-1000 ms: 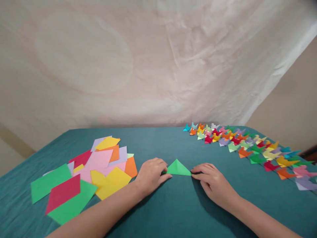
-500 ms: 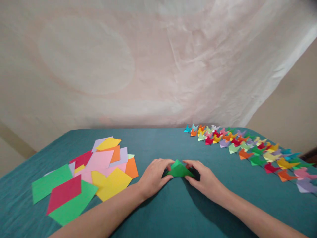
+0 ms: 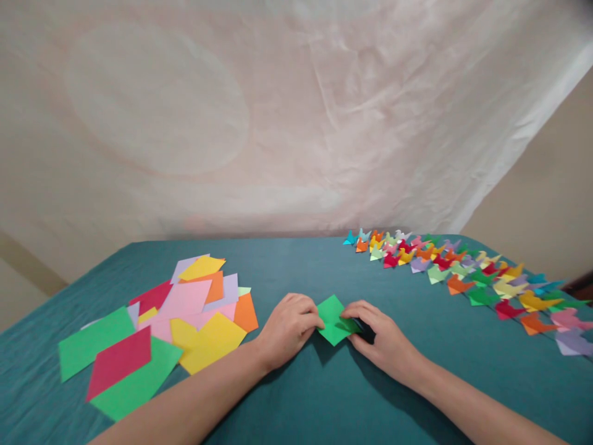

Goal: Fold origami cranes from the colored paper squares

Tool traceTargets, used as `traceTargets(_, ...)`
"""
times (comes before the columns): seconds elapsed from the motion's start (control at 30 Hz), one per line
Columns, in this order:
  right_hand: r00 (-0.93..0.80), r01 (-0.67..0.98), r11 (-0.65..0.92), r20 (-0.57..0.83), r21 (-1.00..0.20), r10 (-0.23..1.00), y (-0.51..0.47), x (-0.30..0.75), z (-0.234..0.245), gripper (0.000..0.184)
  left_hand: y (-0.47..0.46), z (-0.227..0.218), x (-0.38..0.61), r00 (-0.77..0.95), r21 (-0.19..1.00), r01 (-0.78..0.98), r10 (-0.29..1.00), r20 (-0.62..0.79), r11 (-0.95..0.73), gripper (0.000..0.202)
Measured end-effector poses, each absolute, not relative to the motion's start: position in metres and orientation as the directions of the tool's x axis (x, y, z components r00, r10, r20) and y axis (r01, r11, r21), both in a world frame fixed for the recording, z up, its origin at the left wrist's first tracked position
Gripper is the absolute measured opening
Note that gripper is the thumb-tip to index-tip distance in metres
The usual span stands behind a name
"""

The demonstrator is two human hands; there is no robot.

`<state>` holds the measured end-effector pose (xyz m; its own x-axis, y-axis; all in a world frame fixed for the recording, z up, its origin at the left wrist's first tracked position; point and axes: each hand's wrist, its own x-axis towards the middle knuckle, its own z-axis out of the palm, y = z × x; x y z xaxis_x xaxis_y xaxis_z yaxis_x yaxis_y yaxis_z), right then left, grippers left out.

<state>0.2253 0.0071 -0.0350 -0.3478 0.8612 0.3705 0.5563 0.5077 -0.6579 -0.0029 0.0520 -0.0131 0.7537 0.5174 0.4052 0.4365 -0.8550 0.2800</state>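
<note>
A small green origami paper (image 3: 333, 320), folded to a diamond shape, is held just above the cloth-covered table in the middle. My left hand (image 3: 291, 326) pinches its left corner between thumb and fingers. At the right corner, my right hand (image 3: 383, 332) grips the paper, its thumb below and its fingers curled over the edge. The paper casts a shadow on the cloth beneath it. The underside and the folds behind the fingers are hidden.
Loose sheets of coloured paper, among them a yellow sheet (image 3: 210, 340) and a red sheet (image 3: 123, 364), overlap on the left. Rows of folded paper birds, one of them orange (image 3: 537, 323), line the right side. A pale fabric sheet (image 3: 287, 123) hangs behind the teal table (image 3: 296, 266).
The green paper has gone from a low, peaked triangle to a flatter diamond facing me. My left fingers have closed onto its left corner; my right hand has shifted slightly.
</note>
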Motion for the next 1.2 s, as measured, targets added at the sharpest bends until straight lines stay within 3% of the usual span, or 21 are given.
traceTargets(0.37,-0.388,0.542,0.554,0.397,-0.632,0.832,0.007,0.223,-0.030,0.031,0.050,-0.009,-0.003,0.749,0.259,0.486,0.550,0.369,-0.835,0.020)
traceTargets(0.8,-0.377,0.578,0.584,0.448,-0.570,0.810,0.002,0.219,-0.028,0.033,0.040,-0.009,0.002,0.814,0.153,0.446,0.471,0.339,-0.882,0.020)
traceTargets(1.2,-0.407,0.584,0.600,0.443,-0.547,0.799,0.005,0.222,-0.028,0.040,0.042,-0.010,-0.001,0.760,0.369,0.408,0.534,0.370,-0.835,0.018)
